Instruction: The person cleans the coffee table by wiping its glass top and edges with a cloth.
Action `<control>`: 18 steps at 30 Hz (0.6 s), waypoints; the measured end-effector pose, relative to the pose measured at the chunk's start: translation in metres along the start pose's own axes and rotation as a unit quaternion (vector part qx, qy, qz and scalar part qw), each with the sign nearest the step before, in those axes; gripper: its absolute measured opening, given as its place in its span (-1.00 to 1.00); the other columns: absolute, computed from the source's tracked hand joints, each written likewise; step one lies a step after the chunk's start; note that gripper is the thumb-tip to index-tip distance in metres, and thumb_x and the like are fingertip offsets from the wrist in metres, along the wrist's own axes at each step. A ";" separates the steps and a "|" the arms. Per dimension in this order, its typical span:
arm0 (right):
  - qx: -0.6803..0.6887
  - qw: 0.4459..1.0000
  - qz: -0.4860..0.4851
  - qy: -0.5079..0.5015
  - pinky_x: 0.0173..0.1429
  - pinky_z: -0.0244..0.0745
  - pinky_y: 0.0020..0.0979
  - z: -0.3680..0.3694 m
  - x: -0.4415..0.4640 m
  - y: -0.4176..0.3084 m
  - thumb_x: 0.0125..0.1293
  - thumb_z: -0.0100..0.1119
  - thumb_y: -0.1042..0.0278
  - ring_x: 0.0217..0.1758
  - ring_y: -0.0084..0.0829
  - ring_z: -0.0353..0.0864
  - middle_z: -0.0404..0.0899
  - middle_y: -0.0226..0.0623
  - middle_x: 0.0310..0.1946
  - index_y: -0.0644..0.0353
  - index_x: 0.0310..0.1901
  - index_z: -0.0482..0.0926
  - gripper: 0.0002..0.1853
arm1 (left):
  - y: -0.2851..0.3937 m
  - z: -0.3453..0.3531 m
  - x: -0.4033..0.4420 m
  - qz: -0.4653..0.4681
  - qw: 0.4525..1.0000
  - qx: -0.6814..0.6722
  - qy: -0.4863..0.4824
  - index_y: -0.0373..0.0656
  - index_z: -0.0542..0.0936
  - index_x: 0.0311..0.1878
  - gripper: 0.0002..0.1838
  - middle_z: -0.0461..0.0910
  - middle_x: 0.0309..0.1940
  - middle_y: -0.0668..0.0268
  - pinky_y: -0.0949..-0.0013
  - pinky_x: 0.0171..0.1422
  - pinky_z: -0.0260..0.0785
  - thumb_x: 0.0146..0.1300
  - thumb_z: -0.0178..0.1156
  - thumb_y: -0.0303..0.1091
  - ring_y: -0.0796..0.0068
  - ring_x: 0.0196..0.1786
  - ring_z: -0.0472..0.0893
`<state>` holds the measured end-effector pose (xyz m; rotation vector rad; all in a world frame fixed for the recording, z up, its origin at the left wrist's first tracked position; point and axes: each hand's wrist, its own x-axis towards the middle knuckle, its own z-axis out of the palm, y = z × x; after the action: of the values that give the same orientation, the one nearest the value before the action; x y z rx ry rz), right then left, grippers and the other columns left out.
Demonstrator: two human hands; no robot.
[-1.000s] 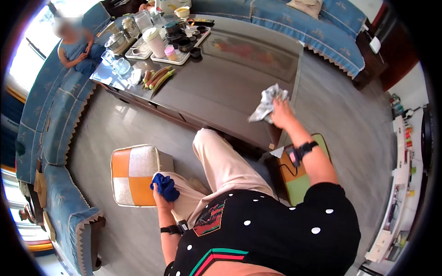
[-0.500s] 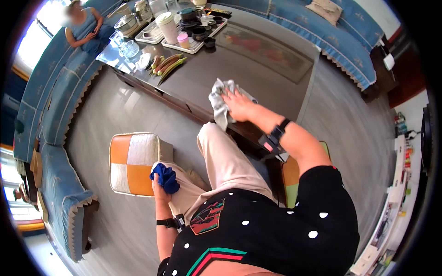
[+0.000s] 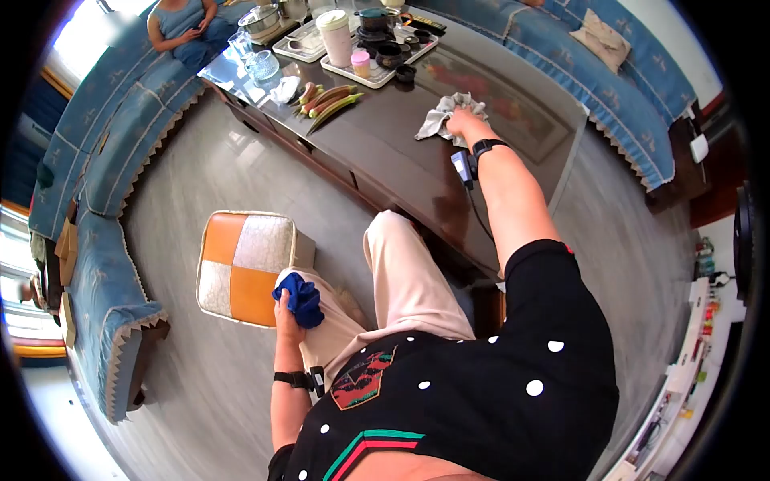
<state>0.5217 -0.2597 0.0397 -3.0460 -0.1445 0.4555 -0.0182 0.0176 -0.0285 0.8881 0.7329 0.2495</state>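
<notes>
My right hand (image 3: pixel 465 122) presses a crumpled grey-white cloth (image 3: pixel 437 120) onto the dark glass-topped coffee table (image 3: pixel 385 152); the fingers are partly hidden in its folds. My left hand (image 3: pixel 285 314) rests by my left thigh, its fingers closed round a bunched dark blue cloth (image 3: pixel 302 301). Left of the grey cloth, several okra-like green and reddish pods (image 3: pixel 333 103) lie near the table's front edge.
A tray (image 3: pixel 381 76) with a white tumbler (image 3: pixel 334 38), a pink-lidded jar (image 3: pixel 361 62) and dark teaware stands at the back. Glassware (image 3: pixel 261 66) sits at the left corner. A checkered stool (image 3: pixel 245 268) is beside my leg. A person (image 3: pixel 186 32) sits on the blue sofa (image 3: pixel 152 88).
My right hand has slid the grey cloth away from the table's front edge, farther onto the top. The left hand keeps the blue cloth by my thigh. The view has shifted slightly.
</notes>
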 end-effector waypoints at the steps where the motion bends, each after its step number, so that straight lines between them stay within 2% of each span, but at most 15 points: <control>1: 0.021 1.000 0.016 -0.016 0.55 -0.30 0.13 0.001 0.010 -0.001 0.30 -0.02 0.07 0.60 -0.11 -0.16 -0.12 -0.05 0.54 0.15 0.49 0.04 -0.24 | 0.001 0.002 -0.001 0.007 1.000 0.009 0.005 -0.17 0.44 0.19 -0.47 0.64 -0.08 0.16 0.22 -0.09 0.60 0.41 -0.01 0.09 0.27 -0.14 0.69; 2: -0.020 0.999 -0.041 -0.022 0.55 -0.22 0.10 0.009 0.024 -0.003 0.27 -0.04 0.11 0.56 0.10 -0.10 -0.17 -0.01 0.54 0.16 0.48 0.05 -0.24 | 0.002 0.003 -0.001 0.007 1.000 0.008 0.005 -0.17 0.44 0.19 -0.47 0.64 -0.08 0.16 0.22 -0.09 0.60 0.41 -0.01 0.09 0.27 -0.14 0.69; 3: 0.010 0.998 -0.061 -0.026 0.56 -0.26 0.09 -0.006 -0.005 -0.020 0.23 -0.06 0.17 0.58 0.04 -0.14 -0.17 -0.05 0.54 0.13 0.48 0.06 -0.24 | 0.003 0.004 0.000 0.002 1.000 0.012 -0.003 -0.17 0.43 0.19 -0.47 0.64 -0.08 0.16 0.22 -0.11 0.60 0.41 0.00 0.09 0.26 -0.14 0.69; 5: -0.037 0.990 -0.138 0.007 0.59 -0.34 0.06 0.023 0.017 -0.050 0.20 -0.04 0.18 0.58 0.14 -0.24 -0.20 -0.05 0.55 0.06 0.49 0.07 -0.23 | 0.004 0.006 0.003 -0.002 1.000 0.015 -0.011 -0.17 0.43 0.19 -0.47 0.64 -0.07 0.15 0.21 -0.13 0.61 0.41 0.00 0.08 0.26 -0.14 0.69; 6: 0.021 0.989 -0.146 0.019 0.59 -0.33 0.06 0.029 0.004 -0.068 0.21 -0.04 0.17 0.57 0.19 -0.23 -0.19 -0.05 0.54 0.07 0.48 0.08 -0.24 | 0.004 0.006 0.005 -0.007 1.000 0.012 -0.018 -0.17 0.43 0.19 -0.47 0.64 -0.07 0.15 0.21 -0.14 0.61 0.41 0.00 0.08 0.26 -0.15 0.69; 8: 0.027 0.980 -0.195 -0.008 0.55 -0.12 0.10 0.023 -0.036 -0.098 0.22 -0.03 0.22 0.56 0.17 -0.19 -0.14 -0.18 0.55 -0.02 0.48 0.09 -0.26 | 0.002 0.006 0.007 -0.012 1.000 0.009 -0.027 -0.17 0.43 0.19 -0.47 0.64 -0.07 0.15 0.20 -0.16 0.61 0.41 0.00 0.08 0.26 -0.15 0.69; 9: 0.002 0.978 -0.210 -0.007 0.53 -0.06 0.13 0.019 -0.062 -0.108 0.23 -0.02 0.21 0.56 0.15 -0.17 -0.15 -0.26 0.56 -0.05 0.48 0.09 -0.26 | 0.000 0.008 0.009 -0.002 1.000 0.010 -0.014 -0.16 0.44 0.18 -0.48 0.64 -0.07 0.16 0.21 -0.15 0.61 0.40 0.00 0.08 0.26 -0.15 0.69; 10: 0.004 0.972 -0.236 -0.014 0.51 -0.09 0.19 0.023 -0.078 -0.112 0.25 -0.08 0.28 0.60 0.02 -0.22 -0.19 -0.34 0.57 -0.07 0.49 0.08 -0.28 | -0.001 0.009 0.010 0.008 1.000 0.012 -0.001 -0.16 0.44 0.18 -0.48 0.64 -0.08 0.16 0.22 -0.15 0.61 0.40 0.00 0.08 0.27 -0.16 0.69; 15: 0.004 0.929 -0.369 0.002 0.52 -0.09 0.17 0.043 -0.165 -0.062 0.22 0.07 0.25 0.58 0.05 -0.15 -0.10 -0.21 0.55 0.01 0.46 0.13 -0.26 | -0.002 -0.002 0.006 0.004 1.000 0.004 0.007 -0.15 0.46 0.17 -0.46 0.65 -0.08 0.17 0.24 -0.07 0.59 0.39 0.01 0.11 0.29 -0.14 0.69; 17: 0.003 0.931 -0.364 -0.023 0.53 -0.11 0.15 0.040 -0.199 -0.022 0.23 0.09 0.19 0.58 0.03 -0.15 -0.13 -0.22 0.55 0.05 0.46 0.13 -0.25 | -0.002 -0.008 0.006 -0.012 1.000 -0.017 -0.015 -0.14 0.45 0.20 -0.43 0.65 -0.06 0.18 0.24 -0.03 0.57 0.38 0.01 0.14 0.30 -0.13 0.68; 18: -0.003 0.940 -0.341 -0.032 0.54 -0.14 0.12 0.040 -0.210 -0.002 0.21 0.09 0.23 0.59 0.01 -0.14 -0.14 -0.24 0.56 0.03 0.47 0.12 -0.24 | -0.001 -0.003 0.004 -0.008 0.999 -0.049 0.013 -0.17 0.42 0.18 -0.48 0.64 -0.12 0.16 0.22 -0.16 0.61 0.38 0.04 0.06 0.26 -0.19 0.70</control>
<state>0.3102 -0.2776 0.0623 -2.7241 -1.1474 0.4825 -0.0169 0.0207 -0.0327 0.7877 0.7455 0.2799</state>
